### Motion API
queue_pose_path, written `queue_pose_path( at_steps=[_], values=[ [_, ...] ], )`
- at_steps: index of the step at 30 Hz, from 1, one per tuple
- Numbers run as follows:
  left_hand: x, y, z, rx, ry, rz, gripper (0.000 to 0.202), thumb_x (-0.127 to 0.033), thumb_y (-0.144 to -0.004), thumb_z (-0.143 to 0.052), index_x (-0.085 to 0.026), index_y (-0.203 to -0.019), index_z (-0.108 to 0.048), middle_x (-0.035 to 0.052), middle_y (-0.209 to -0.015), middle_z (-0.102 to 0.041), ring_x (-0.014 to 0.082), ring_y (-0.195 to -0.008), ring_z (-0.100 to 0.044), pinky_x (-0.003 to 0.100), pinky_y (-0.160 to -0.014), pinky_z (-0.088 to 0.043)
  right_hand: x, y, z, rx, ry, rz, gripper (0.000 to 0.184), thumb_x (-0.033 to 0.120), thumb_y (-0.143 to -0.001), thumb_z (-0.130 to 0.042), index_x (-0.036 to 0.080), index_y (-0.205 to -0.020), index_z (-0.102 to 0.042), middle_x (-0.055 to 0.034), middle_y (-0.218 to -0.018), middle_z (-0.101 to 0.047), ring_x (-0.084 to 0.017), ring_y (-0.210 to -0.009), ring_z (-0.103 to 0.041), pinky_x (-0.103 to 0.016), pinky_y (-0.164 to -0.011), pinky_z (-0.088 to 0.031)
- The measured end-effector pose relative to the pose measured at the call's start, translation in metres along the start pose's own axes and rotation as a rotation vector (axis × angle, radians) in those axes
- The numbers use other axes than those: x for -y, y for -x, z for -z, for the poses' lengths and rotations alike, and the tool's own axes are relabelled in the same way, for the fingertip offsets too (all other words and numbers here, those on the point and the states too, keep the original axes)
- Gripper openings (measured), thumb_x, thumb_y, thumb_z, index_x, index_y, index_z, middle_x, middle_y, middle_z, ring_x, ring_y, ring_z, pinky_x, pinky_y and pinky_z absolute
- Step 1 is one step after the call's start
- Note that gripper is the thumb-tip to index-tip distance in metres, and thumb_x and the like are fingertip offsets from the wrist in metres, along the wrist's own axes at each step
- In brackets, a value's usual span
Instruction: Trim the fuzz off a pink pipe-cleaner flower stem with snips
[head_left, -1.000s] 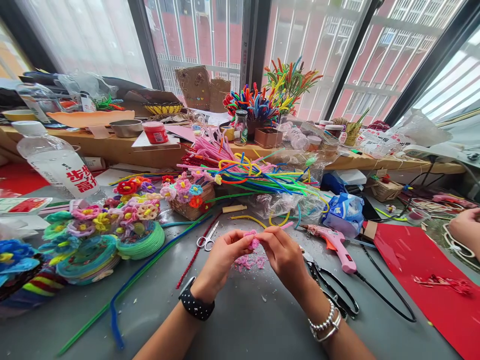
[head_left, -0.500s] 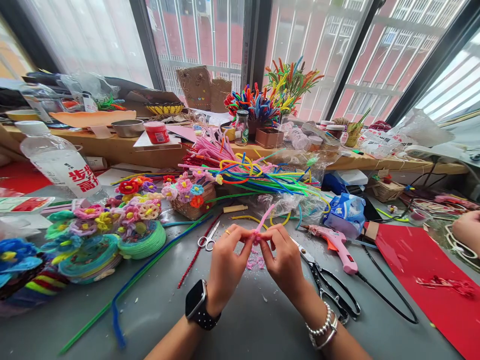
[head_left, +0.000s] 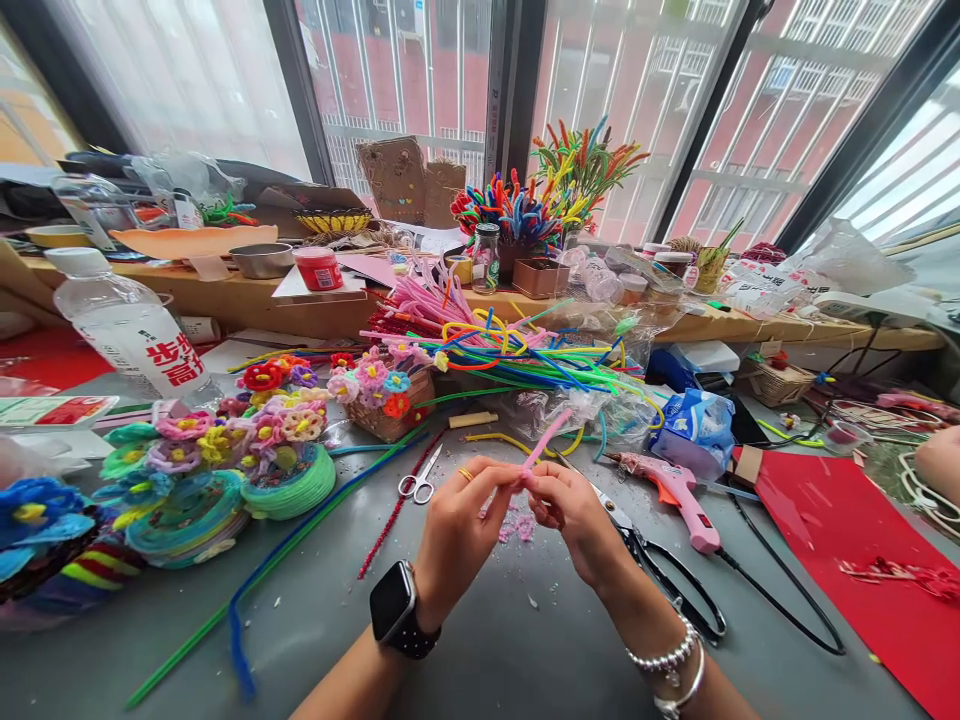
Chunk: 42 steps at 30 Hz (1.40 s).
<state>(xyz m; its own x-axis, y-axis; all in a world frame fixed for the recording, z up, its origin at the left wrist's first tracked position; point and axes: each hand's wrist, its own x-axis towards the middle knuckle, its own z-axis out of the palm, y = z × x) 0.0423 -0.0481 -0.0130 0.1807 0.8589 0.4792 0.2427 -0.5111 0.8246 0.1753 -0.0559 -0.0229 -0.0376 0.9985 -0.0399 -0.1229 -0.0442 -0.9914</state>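
Observation:
Both my hands meet over the grey table and pinch a short pink pipe cleaner [head_left: 546, 441] that sticks up and to the right from my fingertips. My left hand [head_left: 456, 530], with a ring and a black smartwatch, grips its lower end. My right hand [head_left: 574, 517], with bead bracelets on the wrist, pinches the same spot from the right. Pink fuzz scraps [head_left: 517, 526] lie on the table under my hands.
Small scissors [head_left: 417, 480] lie left of my hands; black scissors [head_left: 660, 570] and a pink glue gun [head_left: 673, 489] to the right. A pile of coloured pipe cleaners [head_left: 517, 350] and flower baskets [head_left: 225, 460] sit behind. Red paper [head_left: 847, 540] and another person's hand [head_left: 941, 462] are at right.
My hands turned and drew slightly toward me. The pink pipe cleaner, first bunched between my fingers, now stands out straight, up and to the right.

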Motion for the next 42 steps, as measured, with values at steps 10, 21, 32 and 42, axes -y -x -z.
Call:
queue_pose_path(
  at_steps=[10, 21, 32, 42],
  values=[
    [0.005, -0.011, 0.005, 0.115, 0.347, 0.475, 0.022, -0.034, -0.067, -0.061, -0.013, -0.075, -0.063, 0.0028, -0.066, -0.062, 0.0138, -0.063, -0.056, 0.023, -0.059, -0.044, 0.008, 0.002, 0.016, -0.116, 0.712, 0.605, 0.014, 0.020, -0.076, -0.050, 0.019, -0.086, -0.059, -0.0041, -0.083, -0.054, -0.010, -0.053, -0.043, -0.024, -0.053, -0.040],
    [0.006, -0.010, 0.004, 0.150, 0.388, 0.488, 0.024, -0.036, -0.066, -0.062, -0.013, -0.072, -0.062, 0.0022, -0.063, -0.061, 0.0127, -0.060, -0.054, 0.022, -0.058, -0.043, -0.004, 0.001, 0.020, -0.083, 1.076, 0.895, 0.020, 0.016, -0.084, -0.042, 0.021, -0.093, -0.060, -0.0064, -0.082, -0.056, -0.015, -0.071, -0.055, -0.025, -0.060, -0.045],
    [0.002, -0.004, -0.002, 0.008, 0.072, 0.219, 0.013, -0.030, -0.071, -0.058, -0.018, -0.071, -0.061, 0.0022, -0.069, -0.063, 0.0146, -0.064, -0.057, 0.023, -0.061, -0.043, -0.009, 0.002, 0.010, -0.147, 1.092, 0.890, 0.013, 0.015, -0.082, -0.043, 0.017, -0.087, -0.055, -0.0076, -0.079, -0.055, -0.018, -0.073, -0.053, -0.029, -0.063, -0.044],
    [0.009, 0.005, -0.004, -0.103, -0.490, -0.498, 0.016, -0.010, -0.077, -0.049, -0.018, -0.085, -0.059, 0.0041, -0.076, -0.063, 0.0148, -0.070, -0.058, 0.024, -0.067, -0.045, -0.004, 0.003, -0.006, -0.122, 0.355, 0.327, 0.014, 0.026, -0.079, -0.047, 0.018, -0.068, -0.047, 0.0018, -0.065, -0.042, -0.011, -0.056, -0.040, -0.022, -0.050, -0.033]
  ],
)
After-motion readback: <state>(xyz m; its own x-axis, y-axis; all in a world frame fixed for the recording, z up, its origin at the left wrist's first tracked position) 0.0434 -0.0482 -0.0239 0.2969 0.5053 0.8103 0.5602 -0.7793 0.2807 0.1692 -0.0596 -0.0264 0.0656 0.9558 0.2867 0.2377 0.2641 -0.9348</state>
